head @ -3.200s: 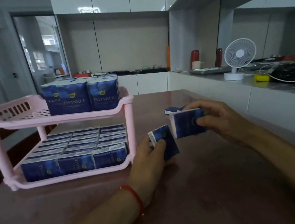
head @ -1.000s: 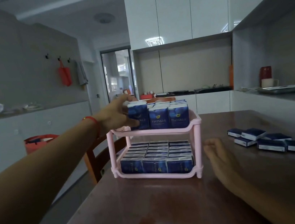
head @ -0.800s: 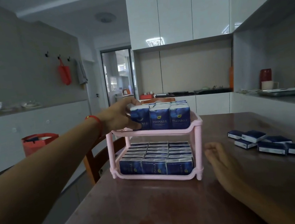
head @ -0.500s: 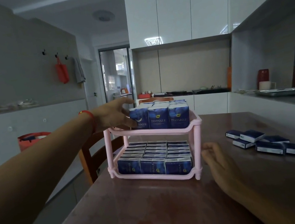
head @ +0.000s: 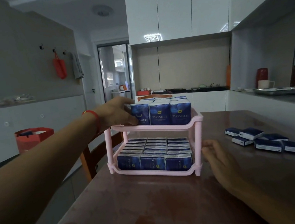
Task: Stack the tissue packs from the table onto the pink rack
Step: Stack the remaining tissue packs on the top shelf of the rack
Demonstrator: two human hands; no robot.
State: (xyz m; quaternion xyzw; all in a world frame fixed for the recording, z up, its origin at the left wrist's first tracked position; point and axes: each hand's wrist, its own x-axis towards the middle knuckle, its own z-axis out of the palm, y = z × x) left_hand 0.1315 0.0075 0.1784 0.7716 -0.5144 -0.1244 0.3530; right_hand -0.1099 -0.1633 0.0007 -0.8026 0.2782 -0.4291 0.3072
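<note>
- Brown desk [head: 157, 215], bearing everything.
- Pink rack [head: 198, 138], two tiers, both filled with blue tissue packs [head: 159, 115].
- Loose packs [head: 269, 146] lying flat, well right of rack.
- Left hand [head: 118, 112] gripping the top tier's leftmost pack [head: 140, 113].
- Right hand [head: 217, 155] relaxed, resting just beside rack's right leg.

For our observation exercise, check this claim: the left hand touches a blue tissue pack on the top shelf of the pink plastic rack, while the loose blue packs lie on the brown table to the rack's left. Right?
Not quite. The head view shows the loose blue packs on the brown table to the right of the pink plastic rack, not its left. The left hand does touch a blue tissue pack on the top shelf.
</note>
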